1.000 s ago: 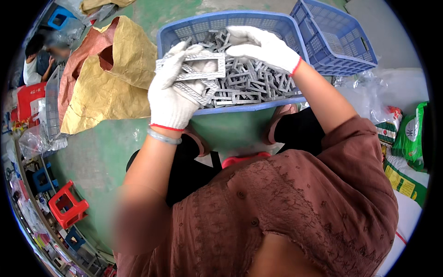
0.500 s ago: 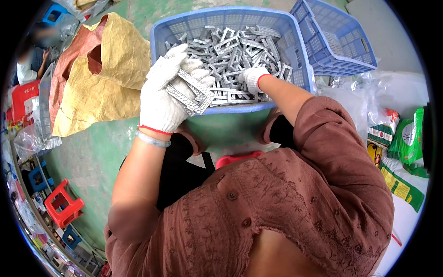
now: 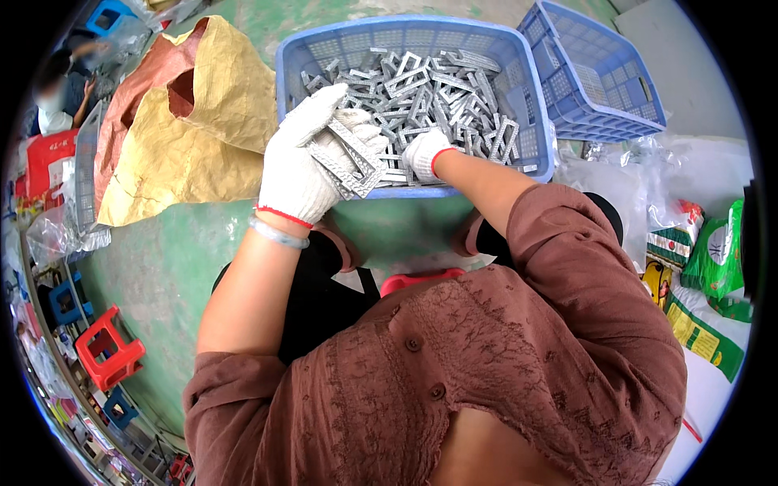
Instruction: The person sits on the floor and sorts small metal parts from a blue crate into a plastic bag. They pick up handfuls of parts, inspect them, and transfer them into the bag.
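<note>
My left hand (image 3: 298, 162), in a white knitted glove with a red cuff, is closed round a few grey metal rectangular frames (image 3: 354, 168) over the near left corner of a blue plastic basket (image 3: 405, 193). They stick out on the palm side, stacked askew. In the basket lies a heap of similar metal frames (image 3: 442, 93). My right hand (image 3: 423, 155), gloved the same way, reaches down onto the heap near the front rim. Its fingers are curled, and the tips are hidden, so whatever they grip cannot be made out.
Another blue basket (image 3: 596, 73) stands at the back right. Left of the full basket lies a yellow woven sack (image 3: 182, 170). A red stool (image 3: 109, 348) stands at left on the green floor. Plastic bags (image 3: 608, 174) lie at right. Another person (image 3: 61, 105) sits far left.
My right hand has moved left and nearer to me across the heap, closer to my left hand. My left hand keeps its hold on the metal frames. The whole view has shifted slightly.
</note>
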The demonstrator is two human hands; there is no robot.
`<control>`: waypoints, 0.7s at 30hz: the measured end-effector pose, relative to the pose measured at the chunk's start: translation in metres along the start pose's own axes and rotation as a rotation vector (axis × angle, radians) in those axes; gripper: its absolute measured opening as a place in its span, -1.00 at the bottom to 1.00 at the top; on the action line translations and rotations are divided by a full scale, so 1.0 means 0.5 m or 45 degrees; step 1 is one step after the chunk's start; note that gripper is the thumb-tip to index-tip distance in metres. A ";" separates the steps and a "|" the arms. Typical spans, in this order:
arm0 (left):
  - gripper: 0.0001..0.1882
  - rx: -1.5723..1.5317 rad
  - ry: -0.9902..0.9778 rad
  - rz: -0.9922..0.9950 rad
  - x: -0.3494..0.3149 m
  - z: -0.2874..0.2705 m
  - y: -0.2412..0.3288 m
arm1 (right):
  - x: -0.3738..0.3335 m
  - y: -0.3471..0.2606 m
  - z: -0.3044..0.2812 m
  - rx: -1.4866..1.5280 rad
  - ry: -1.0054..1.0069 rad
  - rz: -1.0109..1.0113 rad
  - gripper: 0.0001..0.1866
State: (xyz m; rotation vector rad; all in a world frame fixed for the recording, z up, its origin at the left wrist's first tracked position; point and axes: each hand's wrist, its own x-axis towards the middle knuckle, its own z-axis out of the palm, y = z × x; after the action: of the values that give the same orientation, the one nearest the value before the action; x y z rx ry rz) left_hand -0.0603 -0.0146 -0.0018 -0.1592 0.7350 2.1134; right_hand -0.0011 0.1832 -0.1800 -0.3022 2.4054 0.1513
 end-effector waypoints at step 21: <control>-0.59 0.067 -0.085 -0.175 0.011 -0.002 -0.024 | -0.306 0.090 -0.241 2.898 0.657 -0.536 -0.78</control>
State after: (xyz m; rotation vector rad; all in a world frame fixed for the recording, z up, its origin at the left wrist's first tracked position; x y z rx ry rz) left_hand -0.0546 -0.0060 -0.0101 -0.1070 0.7195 1.9580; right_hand 0.0226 0.2307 0.0126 0.3092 1.3693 -2.6824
